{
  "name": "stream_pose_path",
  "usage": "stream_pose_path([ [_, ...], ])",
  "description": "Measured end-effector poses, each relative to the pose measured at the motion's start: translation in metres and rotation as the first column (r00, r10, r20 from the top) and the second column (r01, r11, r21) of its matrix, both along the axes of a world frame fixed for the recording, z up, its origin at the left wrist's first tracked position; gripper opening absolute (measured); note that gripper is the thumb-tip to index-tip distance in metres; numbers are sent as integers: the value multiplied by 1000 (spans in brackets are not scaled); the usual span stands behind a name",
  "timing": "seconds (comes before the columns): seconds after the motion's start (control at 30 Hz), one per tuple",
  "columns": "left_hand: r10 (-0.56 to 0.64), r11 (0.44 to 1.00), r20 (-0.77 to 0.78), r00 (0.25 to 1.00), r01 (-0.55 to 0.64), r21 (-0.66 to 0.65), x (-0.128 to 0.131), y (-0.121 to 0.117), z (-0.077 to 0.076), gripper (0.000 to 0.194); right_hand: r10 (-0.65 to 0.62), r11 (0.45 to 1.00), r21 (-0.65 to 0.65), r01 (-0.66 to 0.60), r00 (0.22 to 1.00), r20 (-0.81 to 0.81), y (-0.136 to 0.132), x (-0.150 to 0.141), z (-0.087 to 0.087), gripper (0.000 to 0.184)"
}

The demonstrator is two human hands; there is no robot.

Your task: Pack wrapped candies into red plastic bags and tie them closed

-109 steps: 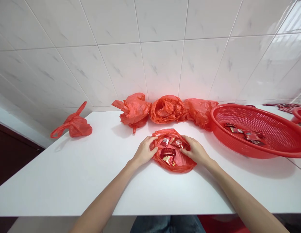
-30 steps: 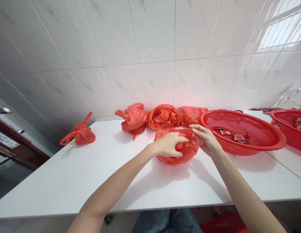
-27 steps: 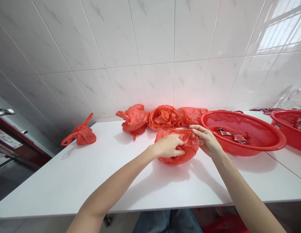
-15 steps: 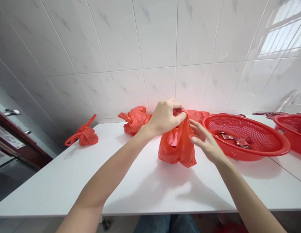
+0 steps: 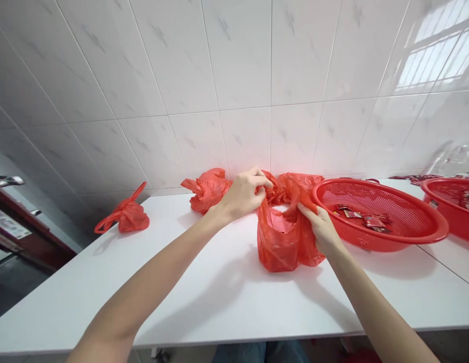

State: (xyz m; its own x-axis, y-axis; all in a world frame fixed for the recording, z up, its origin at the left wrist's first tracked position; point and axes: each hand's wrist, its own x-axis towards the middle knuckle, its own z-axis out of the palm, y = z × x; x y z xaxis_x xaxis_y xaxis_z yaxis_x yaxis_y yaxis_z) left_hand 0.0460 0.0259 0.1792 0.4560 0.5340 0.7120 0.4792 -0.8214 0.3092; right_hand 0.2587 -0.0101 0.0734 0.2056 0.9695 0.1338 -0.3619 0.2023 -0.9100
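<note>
A red plastic carrier bag [image 5: 280, 249] with something pink inside stands on the white table, its mouth spread between my two hands. My left hand [image 5: 246, 194] is closed in a pinch on the bag's left handle. My right hand [image 5: 318, 224] grips the right handle, thumb in front and the other fingers partly hidden by the plastic. Behind the bag, crumpled red plastic bags [image 5: 300, 180] lie against the wall.
A full red bag [image 5: 209, 189] sits behind my left forearm, and a tied red bag [image 5: 132, 217] at the table's left edge. On the right stand a red plastic basket [image 5: 408, 237] holding small packets [image 5: 372, 220] and a second red basket [image 5: 452, 214]. A tiled wall [image 5: 242, 60] rises behind.
My hands have moved apart, and the bag's gathered top has opened between them. My right hand has taken hold of the right handle. The bag sits slightly closer to me.
</note>
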Motion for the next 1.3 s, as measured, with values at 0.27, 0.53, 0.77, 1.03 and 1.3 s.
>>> stream_pose_path([
  [0.27, -28, 996, 121, 992, 17, 89, -19, 4, 5, 16, -38, 999, 20, 40, 993, -114, 12, 6, 2, 40],
  [0.53, 28, 923, 518, 855, 177, -342, -42, 21, -65, 70, -48, 998, 16, 53, 968, -247, 23, -4, -16, 43],
  [0.77, 103, 804, 473, 875, 207, -558, -26, 17, -118, 100, 81, 997, 27, -78, 989, -122, 26, -3, -15, 42],
  [1.03, 61, 849, 413, 909, 171, -501, 4, 14, -100, 43, 191, 981, 52, -189, 981, -40, 28, -1, -8, 40],
  [1.3, -112, 790, 622, 775, 449, -418, 0, 14, -69, 25, 221, 970, 123, -210, 972, -80, 37, -13, 16, 45],
])
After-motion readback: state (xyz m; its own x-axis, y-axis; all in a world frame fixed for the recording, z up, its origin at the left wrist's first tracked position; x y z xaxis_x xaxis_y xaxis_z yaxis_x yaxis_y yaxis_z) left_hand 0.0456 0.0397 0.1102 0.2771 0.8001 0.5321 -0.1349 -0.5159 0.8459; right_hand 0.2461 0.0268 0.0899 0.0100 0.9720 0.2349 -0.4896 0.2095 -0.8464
